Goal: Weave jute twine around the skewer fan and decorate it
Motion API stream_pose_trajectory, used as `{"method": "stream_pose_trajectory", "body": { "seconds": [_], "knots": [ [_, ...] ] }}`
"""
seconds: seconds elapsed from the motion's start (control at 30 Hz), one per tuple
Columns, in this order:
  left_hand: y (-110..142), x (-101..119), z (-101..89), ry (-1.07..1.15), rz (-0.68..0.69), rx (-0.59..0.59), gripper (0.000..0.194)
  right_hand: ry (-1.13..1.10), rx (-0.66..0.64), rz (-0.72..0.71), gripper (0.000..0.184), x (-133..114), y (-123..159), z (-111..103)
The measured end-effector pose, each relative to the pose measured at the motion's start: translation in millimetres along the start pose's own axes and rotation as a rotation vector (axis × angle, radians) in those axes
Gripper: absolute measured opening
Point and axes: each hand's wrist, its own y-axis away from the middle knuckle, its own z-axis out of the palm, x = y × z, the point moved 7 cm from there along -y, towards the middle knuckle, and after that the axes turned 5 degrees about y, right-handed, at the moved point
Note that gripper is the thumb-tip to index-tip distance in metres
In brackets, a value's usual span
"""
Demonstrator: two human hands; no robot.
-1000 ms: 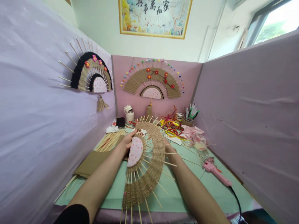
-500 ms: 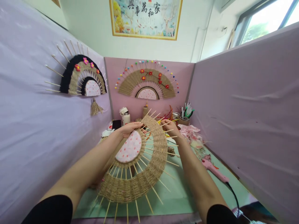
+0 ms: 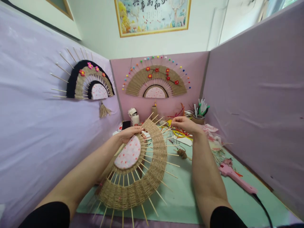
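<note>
A woven twine fan (image 3: 158,158) with bare sticks radiating past its outer band is held up at a tilt over the table. Its half-round centre (image 3: 129,153) is white with pink-red dots. My left hand (image 3: 131,133) grips the fan by its upper straight edge, thumb on top and the other fingers partly hidden behind it. To the right of the fan's upper end, my right hand (image 3: 184,124) is closed in a pinch on a thin strand of twine, hard to see, close to the stick tips. Below it on the table lies a small brown twine ball (image 3: 182,154).
A pink glue gun (image 3: 237,180) with a black cord lies at right. Behind stand a white bottle (image 3: 134,116), a phone (image 3: 126,125) and a tool holder (image 3: 198,119). Colourful craft stems (image 3: 181,133) clutter the back. Two finished fans, a black-banded one (image 3: 79,80) and a red-flowered one (image 3: 136,80), hang on the partitions.
My right hand has drawn away from the fan's edge, to the right and slightly up. My left hand keeps its hold on the fan. The camera view has shifted.
</note>
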Motion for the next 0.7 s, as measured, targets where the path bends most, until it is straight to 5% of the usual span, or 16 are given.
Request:
{"method": "stream_pose_trajectory", "body": {
  "seconds": [0.37,0.7],
  "knots": [
    [-2,-5,13.1,-0.065,-0.077,-0.083,0.022,0.125,0.015,-0.155,0.019,-41,18,1],
    [7,1,34.9,-0.071,-0.053,-0.127,0.021,-0.078,-0.108,-0.127,0.017,-12,7,6]
  ]
}}
